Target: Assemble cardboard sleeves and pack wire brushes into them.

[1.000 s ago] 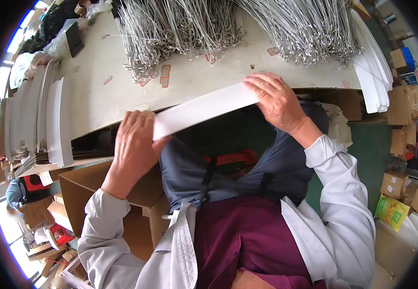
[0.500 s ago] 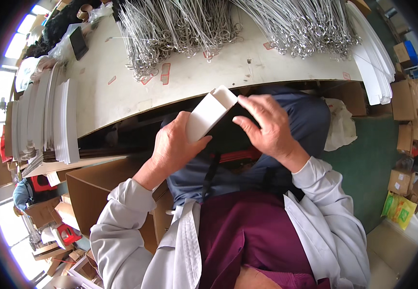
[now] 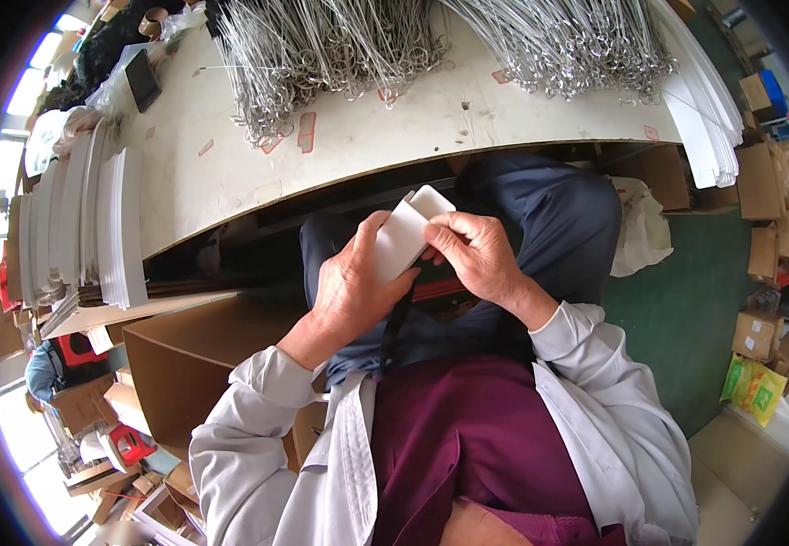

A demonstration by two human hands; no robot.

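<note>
A narrow white cardboard box (image 3: 398,246) is held tilted above my lap, its far end showing a raised flap. My left hand (image 3: 349,289) wraps round the box's left side, thumb along its edge. At the right side near the open end, my right hand (image 3: 483,257) closes its thumb and fingers on the box's edge. Some of its fingertips are hidden behind the box, and the inside of the box is not visible.
A pale worktable (image 3: 322,159) lies beyond my knees, bearing bundles of looped metal wires (image 3: 331,55). Flat white cartons (image 3: 121,227) stand stacked at left; more white strips (image 3: 704,118) lie at right. An open brown cardboard box (image 3: 185,364) sits beside my left arm.
My right hand has moved left and down onto the box's edge, its fingers closing from apart. My left hand and the box have shifted slightly right and nearer to me.
</note>
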